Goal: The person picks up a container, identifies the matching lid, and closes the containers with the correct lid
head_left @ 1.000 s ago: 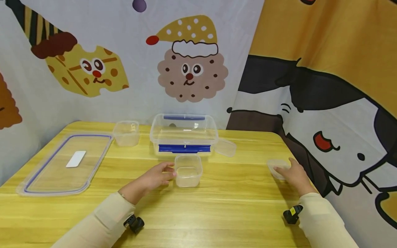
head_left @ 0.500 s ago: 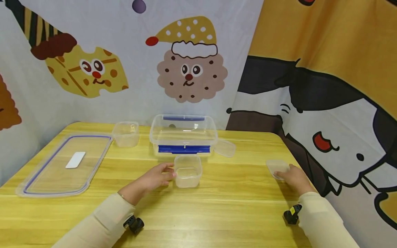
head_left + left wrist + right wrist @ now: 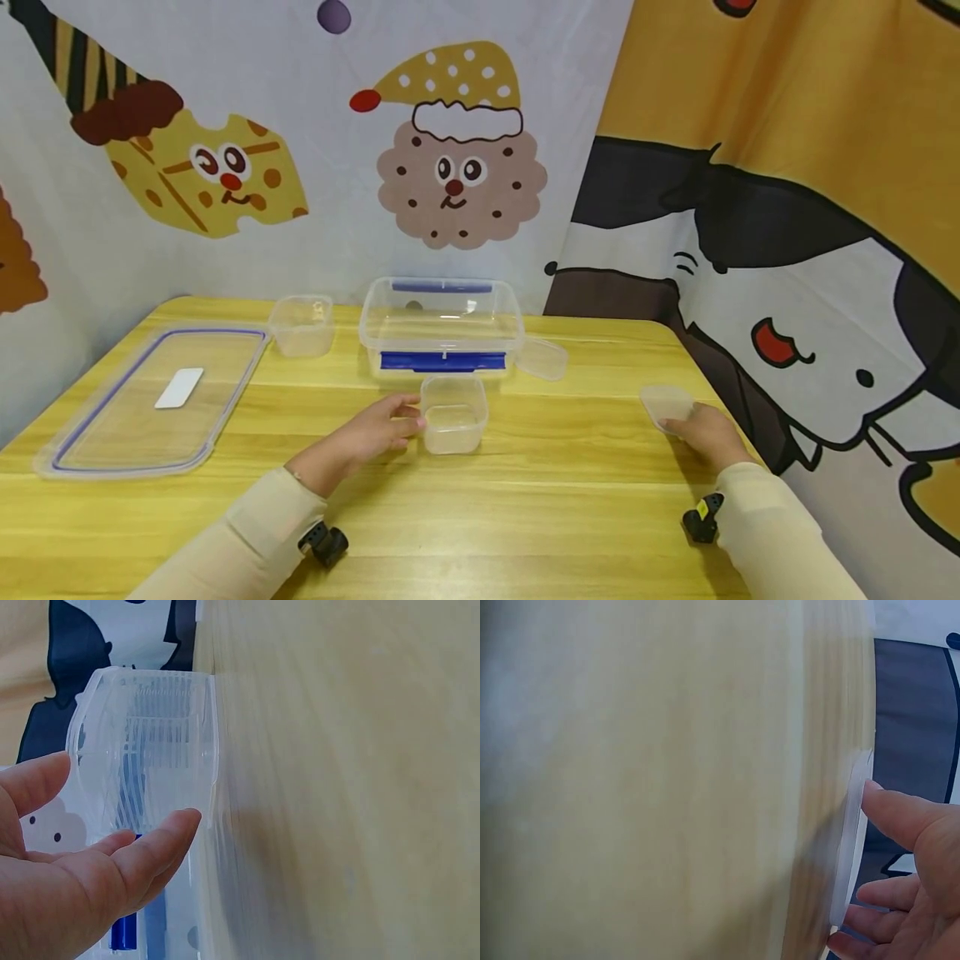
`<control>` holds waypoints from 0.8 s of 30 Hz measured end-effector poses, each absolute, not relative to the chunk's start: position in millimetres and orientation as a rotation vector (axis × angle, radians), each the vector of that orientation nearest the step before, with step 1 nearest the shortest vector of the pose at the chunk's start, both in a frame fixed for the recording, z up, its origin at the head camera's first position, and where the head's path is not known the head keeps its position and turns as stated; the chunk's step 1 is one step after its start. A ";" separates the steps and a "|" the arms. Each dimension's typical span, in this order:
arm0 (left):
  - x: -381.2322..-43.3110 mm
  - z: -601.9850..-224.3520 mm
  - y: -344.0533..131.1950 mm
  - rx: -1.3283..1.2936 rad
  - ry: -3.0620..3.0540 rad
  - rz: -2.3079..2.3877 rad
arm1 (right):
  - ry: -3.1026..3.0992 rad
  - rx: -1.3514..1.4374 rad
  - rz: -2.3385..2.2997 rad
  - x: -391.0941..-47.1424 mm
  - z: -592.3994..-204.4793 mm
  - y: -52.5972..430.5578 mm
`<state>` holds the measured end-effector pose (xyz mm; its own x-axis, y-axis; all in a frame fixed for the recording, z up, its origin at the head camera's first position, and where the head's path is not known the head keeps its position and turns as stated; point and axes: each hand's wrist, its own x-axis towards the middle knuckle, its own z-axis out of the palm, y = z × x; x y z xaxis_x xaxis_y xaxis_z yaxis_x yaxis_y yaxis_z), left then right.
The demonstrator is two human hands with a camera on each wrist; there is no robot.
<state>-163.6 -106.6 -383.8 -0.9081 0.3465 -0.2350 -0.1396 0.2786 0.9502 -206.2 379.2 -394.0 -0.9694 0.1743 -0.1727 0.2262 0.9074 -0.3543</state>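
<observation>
Small lid (image 3: 663, 402) pinched in my right grip (image 3: 708, 435), left grip (image 3: 378, 432) spread; securing it seems the step; lifting would need steady pressure.

Your counter (image 3: 555, 517) looks like glossy wood. On it, your nearest tub (image 3: 453, 439) is shiny plastic; behind it hangs matt cloth (image 3: 251, 54).

Since 1.0 s ago, the right hand (image 3: 708, 435) has lowered and drawn slightly toward the wearer at the rightmost translucent lid (image 3: 666, 406). The index finger, previously raised above the lid's far right corner, has dropped to its right edge, and the thumb (image 3: 900, 814) has moved from the lid's upper face to its near edge. The head view has shifted slightly, placing the table (image 3: 562, 517) marginally further left in frame.
</observation>
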 end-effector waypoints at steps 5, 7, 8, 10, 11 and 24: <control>-164.0 -384.0 -106.7 0.199 2.170 1.653 | 2.939 0.323 -0.607 -206.9 -396.2 379.7; -164.1 -384.2 -106.7 0.199 2.172 1.652 | 2.945 0.323 -0.612 -207.2 -396.4 379.7; -164.3 -384.4 -106.8 0.198 2.173 1.654 | 2.948 0.324 -0.612 -207.5 -396.0 379.3; -164.1 -384.5 -106.7 0.196 2.170 1.658 | 2.947 0.330 -0.626 -207.6 -395.3 378.7; -163.8 -384.6 -106.6 0.194 2.167 1.662 | 2.944 0.337 -0.638 -207.5 -395.2 378.4; -163.1 -383.9 -106.8 0.194 2.163 1.668 | 2.960 0.419 -0.793 -206.3 -392.5 375.4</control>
